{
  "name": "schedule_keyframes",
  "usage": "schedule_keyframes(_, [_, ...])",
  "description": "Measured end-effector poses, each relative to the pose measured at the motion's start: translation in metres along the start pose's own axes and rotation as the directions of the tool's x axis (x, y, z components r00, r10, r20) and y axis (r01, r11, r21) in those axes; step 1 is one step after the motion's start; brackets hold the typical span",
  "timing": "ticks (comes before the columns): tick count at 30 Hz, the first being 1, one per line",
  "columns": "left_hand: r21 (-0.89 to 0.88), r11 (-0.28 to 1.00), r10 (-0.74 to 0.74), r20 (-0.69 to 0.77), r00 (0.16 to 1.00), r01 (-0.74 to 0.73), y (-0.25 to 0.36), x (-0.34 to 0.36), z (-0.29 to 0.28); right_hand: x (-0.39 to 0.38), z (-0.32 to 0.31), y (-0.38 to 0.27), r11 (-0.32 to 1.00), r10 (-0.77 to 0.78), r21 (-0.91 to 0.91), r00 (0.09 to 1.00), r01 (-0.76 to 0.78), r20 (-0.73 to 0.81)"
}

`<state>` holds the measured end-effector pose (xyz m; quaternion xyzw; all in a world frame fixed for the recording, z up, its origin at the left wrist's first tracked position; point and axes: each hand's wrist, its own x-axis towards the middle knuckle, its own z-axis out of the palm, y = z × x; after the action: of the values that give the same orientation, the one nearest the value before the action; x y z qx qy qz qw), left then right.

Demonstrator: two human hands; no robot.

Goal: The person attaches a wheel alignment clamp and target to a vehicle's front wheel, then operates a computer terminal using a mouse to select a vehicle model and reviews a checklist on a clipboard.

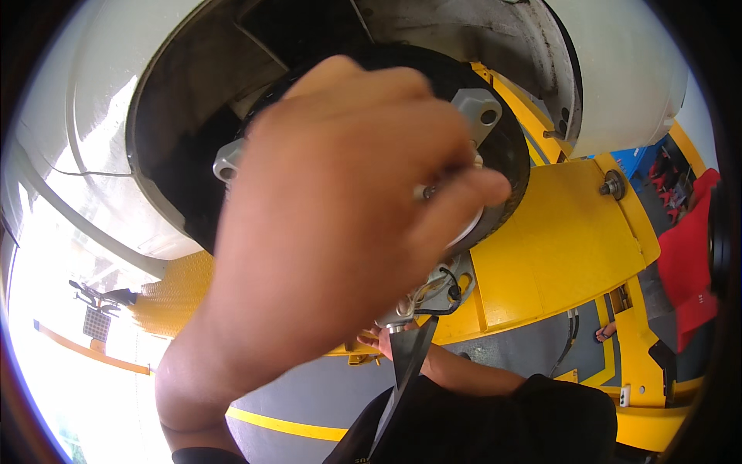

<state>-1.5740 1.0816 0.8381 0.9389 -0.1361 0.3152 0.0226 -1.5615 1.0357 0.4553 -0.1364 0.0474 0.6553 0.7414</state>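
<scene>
My left hand [340, 185] fills the middle of the view, slightly blurred, back of the hand toward me. Its fingers curl away over the centre of a metal wheel clamp, thumb sticking out to the right; what they close on is hidden. The clamp's grey arm [481, 116] shows at upper right against the black tyre [510, 166]. Below the hub sits a metal fitting with thin wires [444, 290]. Under it my right hand [376, 340] has its fingertips near the fitting, mostly hidden behind a dark flat blade-shaped part [411, 356] that hangs down toward me.
The white car body [626, 77] arches around the wheel. A yellow lift platform [564, 240] runs beneath and to the right. A person in red [688, 263] is at the far right. At left, a stand with a patterned target plate [97, 323] is near bright light.
</scene>
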Motion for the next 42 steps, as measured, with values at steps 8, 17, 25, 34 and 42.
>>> schedule_keyframes(8, [0.142, 0.975, -0.124, -0.288, 0.950, 0.171, -0.068, -0.037, -0.011, 0.017, -0.029, 0.009, 0.993, -0.099, -0.059, 0.995, 0.099, 0.013])
schedule_keyframes(17, [0.042, 0.902, -0.430, 0.007, 0.903, 0.429, -0.021, 0.017, 0.005, 0.030, -0.055, 0.017, 0.991, -0.121, -0.062, 0.993, 0.120, -0.004])
schedule_keyframes(25, [0.065, 0.995, 0.049, 0.331, 0.943, -0.074, 0.005, 0.003, -0.033, 0.026, -0.042, 0.018, 0.962, -0.129, -0.231, 0.987, 0.148, 0.093])
schedule_keyframes(34, [0.079, 0.997, -0.019, 0.021, 1.000, 0.017, -0.053, -0.036, -0.034, 0.000, -0.009, -0.004, 0.987, 0.046, -0.156, 0.998, -0.039, 0.044])
schedule_keyframes(42, [-0.110, 0.975, -0.210, -0.140, 0.968, 0.195, -0.083, -0.038, -0.002, -0.005, 0.005, -0.011, 0.996, 0.044, -0.083, 0.999, -0.043, 0.002])
